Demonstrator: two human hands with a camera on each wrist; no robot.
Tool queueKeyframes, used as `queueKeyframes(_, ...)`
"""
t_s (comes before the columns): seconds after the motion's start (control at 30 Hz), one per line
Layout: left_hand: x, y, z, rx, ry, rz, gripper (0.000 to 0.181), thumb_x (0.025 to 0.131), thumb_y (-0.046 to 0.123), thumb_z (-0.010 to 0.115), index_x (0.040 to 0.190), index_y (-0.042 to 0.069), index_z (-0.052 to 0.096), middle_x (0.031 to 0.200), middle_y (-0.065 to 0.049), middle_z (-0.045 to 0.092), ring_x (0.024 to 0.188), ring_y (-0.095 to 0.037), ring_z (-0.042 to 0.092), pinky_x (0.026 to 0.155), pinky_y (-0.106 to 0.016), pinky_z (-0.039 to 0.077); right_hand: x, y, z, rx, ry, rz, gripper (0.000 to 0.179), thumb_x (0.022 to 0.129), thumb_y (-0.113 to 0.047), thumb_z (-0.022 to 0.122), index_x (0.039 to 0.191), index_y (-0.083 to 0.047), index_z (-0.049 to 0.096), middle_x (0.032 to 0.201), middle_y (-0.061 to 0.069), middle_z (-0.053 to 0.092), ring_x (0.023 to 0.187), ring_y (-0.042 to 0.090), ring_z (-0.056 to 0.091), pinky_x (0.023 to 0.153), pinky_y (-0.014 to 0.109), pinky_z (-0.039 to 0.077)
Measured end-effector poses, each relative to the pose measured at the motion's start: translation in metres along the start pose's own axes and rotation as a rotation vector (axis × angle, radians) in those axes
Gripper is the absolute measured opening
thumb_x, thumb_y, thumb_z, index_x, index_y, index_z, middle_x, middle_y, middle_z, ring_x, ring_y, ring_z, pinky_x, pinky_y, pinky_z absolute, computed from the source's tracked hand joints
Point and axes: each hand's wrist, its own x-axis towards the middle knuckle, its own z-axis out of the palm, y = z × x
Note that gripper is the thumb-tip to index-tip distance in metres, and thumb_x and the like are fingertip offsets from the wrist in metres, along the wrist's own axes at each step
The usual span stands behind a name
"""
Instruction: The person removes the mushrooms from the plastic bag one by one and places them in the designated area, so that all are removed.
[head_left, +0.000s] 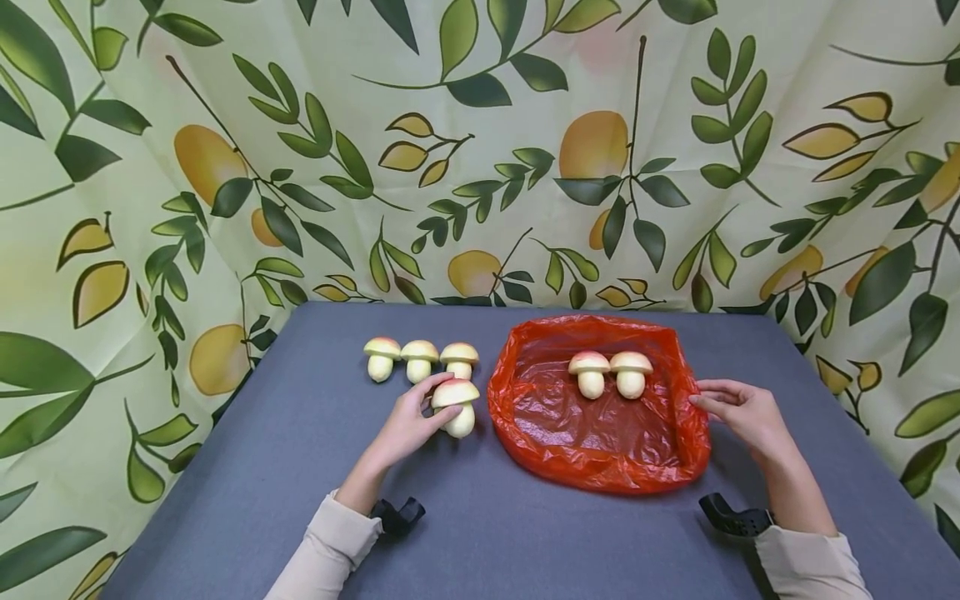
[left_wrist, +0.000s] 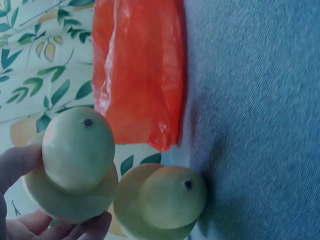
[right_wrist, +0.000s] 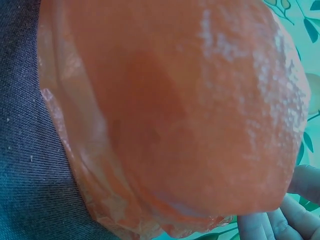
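Note:
My left hand holds a toy mushroom with a pale stem and reddish-cream cap, thumb on one side and fingers on the other. In the left wrist view the held mushroom is raised off the table, its stem end facing the camera. Just behind it three similar mushrooms stand in a row. An open red plastic bag lies to the right, with two mushrooms side by side inside. At its right rim, my right hand pinches the plastic between thumb and fingers.
Everything rests on a dark grey-blue table. A leaf-and-fruit patterned cloth hangs behind the table and along its sides. Black straps circle both wrists below the light sleeves.

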Motion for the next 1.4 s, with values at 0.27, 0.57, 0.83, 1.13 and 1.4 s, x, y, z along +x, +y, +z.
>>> queueKeyframes(0.27, 0.001, -0.001, -0.012, -0.032, -0.048, 0.02, 0.058, 0.089, 0.015, 0.068, 0.14, 0.001, 0.046, 0.141, -0.016, 0.052, 0.13, -0.031, 0.052, 0.111, -0.047, 0.04, 0.0, 0.0, 0.0, -0.003, 0.0, -0.003, 0.055, 0.094, -0.028, 0.062, 0.126, 0.015, 0.051, 0.075, -0.033, 0.062, 0.073, -0.009, 0.062, 0.07, 0.019, 0.057)
queueKeyframes(0.57, 0.001, -0.003, -0.032, -0.028, -0.058, 0.061, 0.056, 0.09, 0.016, 0.067, 0.14, 0.002, 0.046, 0.144, -0.016, 0.049, 0.133, -0.03, 0.049, 0.11, -0.046, 0.04, 0.0, -0.002, 0.0, -0.005, 0.0, -0.003, 0.055, 0.094, -0.027, 0.062, 0.126, 0.016, 0.051, 0.075, -0.033, 0.061, 0.073, -0.009, 0.062, 0.07, 0.02, 0.057)
queueKeyframes(0.83, 0.001, -0.007, -0.046, -0.056, -0.048, 0.065, 0.054, 0.09, 0.015, 0.067, 0.139, 0.004, 0.047, 0.142, -0.016, 0.051, 0.129, -0.019, 0.051, 0.11, -0.038, 0.041, -0.001, -0.002, 0.0, -0.005, -0.008, -0.004, 0.056, 0.094, -0.028, 0.062, 0.127, 0.015, 0.05, 0.075, -0.033, 0.061, 0.073, -0.009, 0.062, 0.071, 0.019, 0.057)
queueKeyframes(1.13, 0.005, -0.024, -0.052, -0.15, -0.041, 0.069, 0.054, 0.09, 0.007, 0.065, 0.138, -0.005, 0.045, 0.143, -0.025, 0.047, 0.11, 0.017, 0.049, 0.093, -0.002, 0.04, -0.002, -0.001, -0.002, 0.006, -0.006, -0.007, 0.054, 0.094, -0.028, 0.062, 0.126, 0.015, 0.051, 0.075, -0.033, 0.062, 0.073, -0.009, 0.063, 0.071, 0.018, 0.057)
queueKeyframes(1.4, 0.006, -0.033, -0.058, -0.134, -0.021, 0.025, 0.054, 0.09, 0.01, 0.065, 0.139, -0.003, 0.045, 0.144, -0.024, 0.047, 0.109, 0.017, 0.049, 0.093, -0.002, 0.039, -0.003, -0.002, -0.002, 0.006, 0.0, -0.013, 0.054, 0.094, -0.027, 0.062, 0.126, 0.016, 0.051, 0.075, -0.034, 0.061, 0.073, -0.009, 0.062, 0.071, 0.019, 0.057)
